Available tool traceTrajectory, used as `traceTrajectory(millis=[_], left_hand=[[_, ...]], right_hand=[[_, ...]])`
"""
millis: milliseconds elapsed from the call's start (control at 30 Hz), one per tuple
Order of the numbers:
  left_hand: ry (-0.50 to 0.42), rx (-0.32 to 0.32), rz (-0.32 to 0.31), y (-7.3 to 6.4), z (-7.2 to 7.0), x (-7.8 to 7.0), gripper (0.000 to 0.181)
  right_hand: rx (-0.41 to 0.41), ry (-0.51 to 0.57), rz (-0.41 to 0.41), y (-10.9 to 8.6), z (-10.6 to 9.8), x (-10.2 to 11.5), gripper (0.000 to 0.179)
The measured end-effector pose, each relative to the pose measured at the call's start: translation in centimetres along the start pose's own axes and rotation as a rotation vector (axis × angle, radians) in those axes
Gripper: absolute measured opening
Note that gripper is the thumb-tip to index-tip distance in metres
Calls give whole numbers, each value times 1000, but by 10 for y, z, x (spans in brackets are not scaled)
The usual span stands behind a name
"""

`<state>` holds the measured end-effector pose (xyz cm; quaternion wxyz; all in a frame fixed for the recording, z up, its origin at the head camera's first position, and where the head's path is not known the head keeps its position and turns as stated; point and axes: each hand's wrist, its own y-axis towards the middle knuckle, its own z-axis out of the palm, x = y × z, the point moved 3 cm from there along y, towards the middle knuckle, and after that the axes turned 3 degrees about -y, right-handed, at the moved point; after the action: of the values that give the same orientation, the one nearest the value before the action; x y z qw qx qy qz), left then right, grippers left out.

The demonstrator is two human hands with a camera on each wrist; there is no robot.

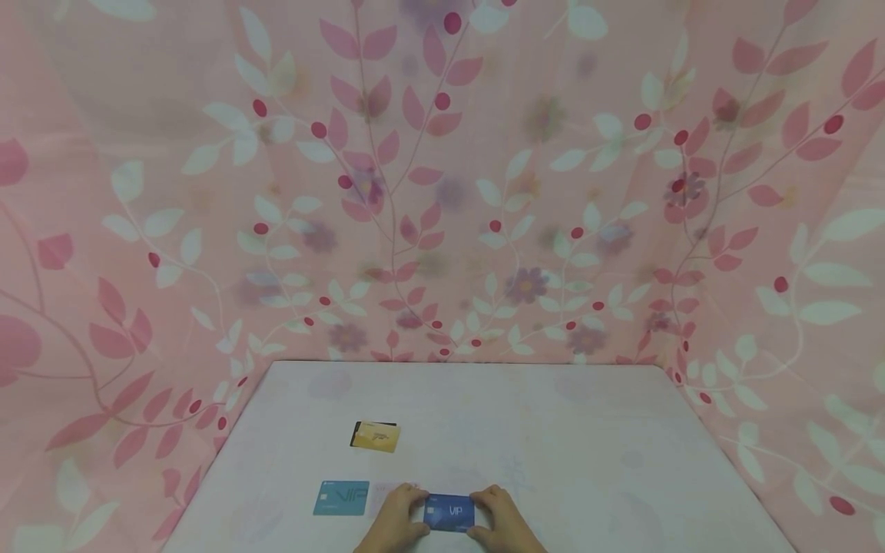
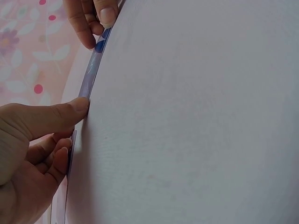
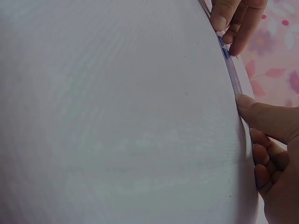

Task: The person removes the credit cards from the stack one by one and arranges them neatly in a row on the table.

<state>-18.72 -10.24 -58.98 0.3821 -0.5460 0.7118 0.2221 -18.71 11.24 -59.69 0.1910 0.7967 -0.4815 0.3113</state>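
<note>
A dark blue VIP card [image 1: 449, 512] is held between both hands near the front of the white table. My left hand [image 1: 396, 521] pinches its left edge, thumb at the near corner and fingers at the far one. On the other side, my right hand [image 1: 502, 524] pinches the right edge the same way. Both wrist views show the card [image 2: 92, 72] nearly edge-on, low over the tabletop. A pale pinkish card [image 1: 382, 498] lies partly hidden behind the left hand, and a teal VIP card [image 1: 342, 498] lies left of it.
Farther back on the white table [image 1: 553, 430], a gold card [image 1: 379, 438] overlaps a black card [image 1: 355, 435], of which only the edges show. Pink floral cloth [image 1: 449, 192] rises behind the table and along both sides.
</note>
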Motion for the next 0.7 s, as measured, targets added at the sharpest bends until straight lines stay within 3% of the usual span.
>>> traceTrajectory(millis=[700], left_hand=[[-3,-7,-29,0,2,1,41]], right_hand=[[-50,-9,-41,-3,3,-2,48]])
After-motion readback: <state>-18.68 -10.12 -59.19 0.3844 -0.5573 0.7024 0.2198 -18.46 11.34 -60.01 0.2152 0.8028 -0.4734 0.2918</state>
